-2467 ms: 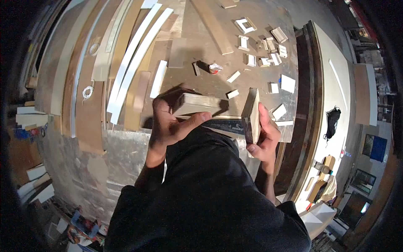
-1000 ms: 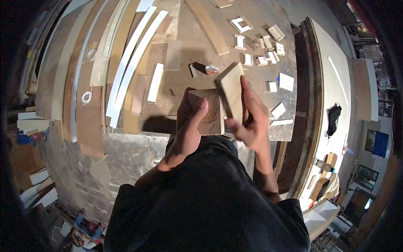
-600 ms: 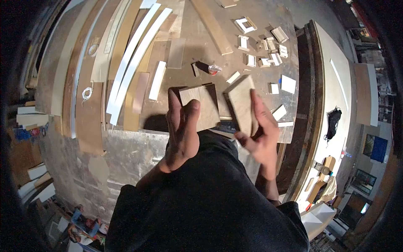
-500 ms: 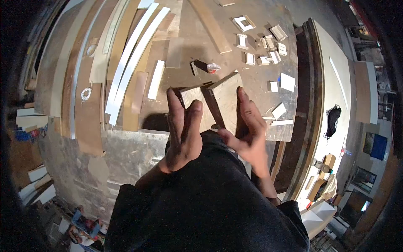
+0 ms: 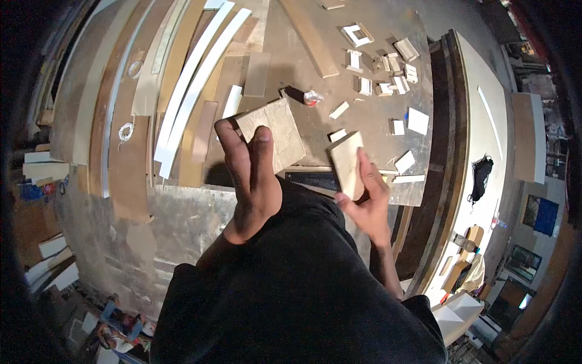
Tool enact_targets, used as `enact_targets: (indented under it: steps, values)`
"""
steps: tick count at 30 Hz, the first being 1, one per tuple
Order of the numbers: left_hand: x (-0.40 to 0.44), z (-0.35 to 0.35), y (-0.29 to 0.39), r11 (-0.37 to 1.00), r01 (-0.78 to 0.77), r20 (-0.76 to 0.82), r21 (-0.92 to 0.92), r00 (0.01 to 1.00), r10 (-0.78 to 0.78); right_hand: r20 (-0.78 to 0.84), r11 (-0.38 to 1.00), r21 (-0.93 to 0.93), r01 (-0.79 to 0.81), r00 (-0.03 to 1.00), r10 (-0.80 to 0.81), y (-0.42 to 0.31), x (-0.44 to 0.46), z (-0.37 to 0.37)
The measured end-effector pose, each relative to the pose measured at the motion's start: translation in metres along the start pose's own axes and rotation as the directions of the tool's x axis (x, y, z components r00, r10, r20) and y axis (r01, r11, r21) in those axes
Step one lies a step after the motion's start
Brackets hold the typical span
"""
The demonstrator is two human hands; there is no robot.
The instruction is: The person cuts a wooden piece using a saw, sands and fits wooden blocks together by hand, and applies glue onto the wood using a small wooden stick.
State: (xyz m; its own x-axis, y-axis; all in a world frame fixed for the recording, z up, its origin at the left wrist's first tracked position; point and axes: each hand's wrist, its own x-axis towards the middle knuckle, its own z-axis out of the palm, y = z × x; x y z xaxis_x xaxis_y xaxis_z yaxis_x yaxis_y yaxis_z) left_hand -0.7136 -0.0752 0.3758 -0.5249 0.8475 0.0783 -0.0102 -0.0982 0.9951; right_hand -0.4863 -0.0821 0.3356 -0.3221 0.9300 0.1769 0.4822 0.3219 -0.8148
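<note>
Gripping a square wooden block (image 5: pixel 279 133), the left hand (image 5: pixel 251 191) has its thumb laid over the upper face and a finger at the block's left side; the other fingers are partly hidden, so how they close beneath it I cannot tell. The right hand (image 5: pixel 371 212) holds a narrower wooden block (image 5: pixel 347 165), its thumb at the near end and its fingers along the right side. Both blocks are tilted and stand apart from each other, above the near edge of the table (image 5: pixel 376 124). Between them, along that edge, lies a dark flat strip (image 5: pixel 312 180), and just beyond the narrower block is a small pale offcut (image 5: pixel 337 136), partly covered. Farther in, a small red-and-white packet (image 5: pixel 313 98) sits near the middle of the table. Toward the far right corner is a loose group of small wooden pieces (image 5: pixel 391 65), while a white square piece (image 5: pixel 418 121) lies close to the right edge. A long brown board (image 5: pixel 306 39) reaches in from the far edge. On the left side, two long white strips (image 5: pixel 194 91) run lengthwise over boards, and a coil of white string (image 5: pixel 125 131) rests farther left, on a brown panel (image 5: pixel 130 176).
</note>
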Motion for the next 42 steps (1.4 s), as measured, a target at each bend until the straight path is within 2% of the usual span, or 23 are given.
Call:
enact_targets:
  steps: [4, 8, 9, 12, 13, 15, 18, 19, 20, 22, 24, 25, 26, 27, 28, 29, 31, 32, 33, 34, 39, 41, 42]
  values:
    - [0.001, 0.004, 0.004, 0.998, -0.062, 0.011, -0.024, 0.998, 0.062, -0.071, 0.994, 0.057, 0.090, 0.994, -0.085, -0.022, 0.008, 0.003]
    - [-0.010, 0.008, 0.013, 0.997, 0.013, 0.055, -0.076, 0.998, -0.009, 0.133, 0.992, 0.075, -0.105, 0.987, 0.094, -0.042, 0.005, 0.011]
    - [-0.011, 0.003, 0.006, 0.992, -0.129, 0.116, 0.001, 0.985, 0.128, 0.056, 0.999, 0.049, -0.003, 0.998, 0.000, -0.033, 0.011, 0.014]
    - [-0.011, 0.000, 0.004, 0.993, -0.092, 0.137, -0.076, 0.985, 0.102, -0.204, 0.932, -0.083, 0.352, 0.910, -0.361, -0.007, 0.027, 0.010]
    - [-0.011, -0.001, 0.007, 0.988, -0.118, 0.153, -0.096, 0.979, 0.132, -0.220, 0.987, 0.010, 0.162, 0.963, -0.156, -0.009, 0.022, 0.003]
    - [-0.015, -0.003, 0.008, 0.984, -0.132, 0.177, -0.121, 0.972, 0.152, -0.178, 0.976, 0.199, 0.089, 0.983, -0.054, -0.012, 0.021, -0.010]
    - [-0.015, -0.007, 0.003, 0.980, -0.186, 0.222, -0.068, 0.955, 0.197, 0.016, 0.914, 0.387, 0.122, 0.990, -0.139, -0.013, 0.019, 0.001]
    - [-0.018, -0.007, 0.001, 0.969, -0.245, 0.246, 0.006, 0.940, 0.236, 0.084, 0.915, 0.343, 0.213, 0.963, -0.256, -0.016, 0.023, 0.009]
    - [-0.020, -0.005, 0.001, 0.972, -0.232, 0.229, -0.039, 0.945, 0.234, 0.073, 0.862, 0.504, 0.052, 0.992, -0.103, -0.028, 0.020, 0.023]
    - [-0.019, -0.003, 0.004, 0.971, -0.223, 0.201, -0.080, 0.951, 0.235, 0.105, 0.887, 0.460, 0.045, 0.989, -0.104, -0.051, 0.049, 0.011]
    - [-0.023, -0.006, 0.012, 0.999, -0.046, 0.280, -0.015, 0.959, 0.048, 0.131, 0.908, 0.418, 0.018, 0.988, -0.080, -0.054, 0.048, 0.009]
    - [-0.027, -0.004, 0.010, 0.999, -0.039, 0.284, -0.012, 0.958, 0.041, 0.155, 0.917, 0.394, 0.055, 0.980, -0.126, -0.047, 0.039, 0.008]
    - [-0.027, 0.001, 0.004, 0.993, -0.105, 0.100, -0.051, 0.989, 0.110, 0.172, 0.923, 0.367, 0.114, 0.967, -0.188, -0.037, 0.035, 0.009]
    - [-0.017, -0.002, 0.010, 0.983, -0.123, 0.032, -0.139, 0.991, 0.129, 0.192, 0.923, 0.337, 0.183, 0.947, -0.258, -0.028, 0.035, 0.012]
    - [-0.007, -0.004, 0.015, 0.963, -0.151, -0.035, -0.222, 0.988, 0.147, 0.252, 0.942, 0.313, 0.121, 0.946, -0.205, -0.017, 0.026, 0.012]
    - [-0.001, -0.012, 0.016, 0.960, -0.169, -0.021, -0.222, 0.986, 0.168, 0.311, 0.957, 0.283, 0.060, 0.939, -0.150, -0.007, 0.016, 0.012]
    - [0.006, -0.029, 0.002, 0.921, -0.384, 0.096, -0.062, 0.917, 0.388, 0.411, 0.984, 0.173, -0.034, 0.911, -0.040, 0.007, 0.005, 0.011]
    - [0.009, -0.033, -0.005, 0.850, -0.524, 0.160, 0.050, 0.845, 0.511, 0.289, 0.955, 0.290, -0.067, 0.957, -0.020, 0.018, -0.003, 0.011]
    - [0.010, -0.033, -0.006, 0.856, -0.517, 0.180, 0.020, 0.844, 0.505, 0.165, 0.910, 0.404, -0.087, 0.986, 0.021, 0.028, -0.010, 0.009]
    - [0.011, -0.032, -0.006, 0.861, -0.508, 0.200, -0.009, 0.843, 0.500, 0.159, 0.892, 0.415, -0.179, 0.980, 0.123, 0.016, -0.001, -0.001]
    - [0.006, -0.025, -0.012, 0.843, -0.500, 0.168, -0.197, 0.830, 0.532, 0.049, 0.867, 0.463, -0.183, 0.982, 0.182, -0.019, 0.020, -0.025]
    - [0.014, -0.033, -0.004, 0.675, -0.718, 0.364, 0.172, 0.683, 0.634, 0.071, 0.944, 0.329, 0.018, 0.997, -0.043, -0.022, 0.021, -0.029]
    - [0.013, -0.029, 0.002, 0.842, -0.538, 0.319, 0.048, 0.807, 0.497, 0.073, 0.944, 0.331, 0.016, 0.996, -0.042, -0.024, 0.022, -0.029]
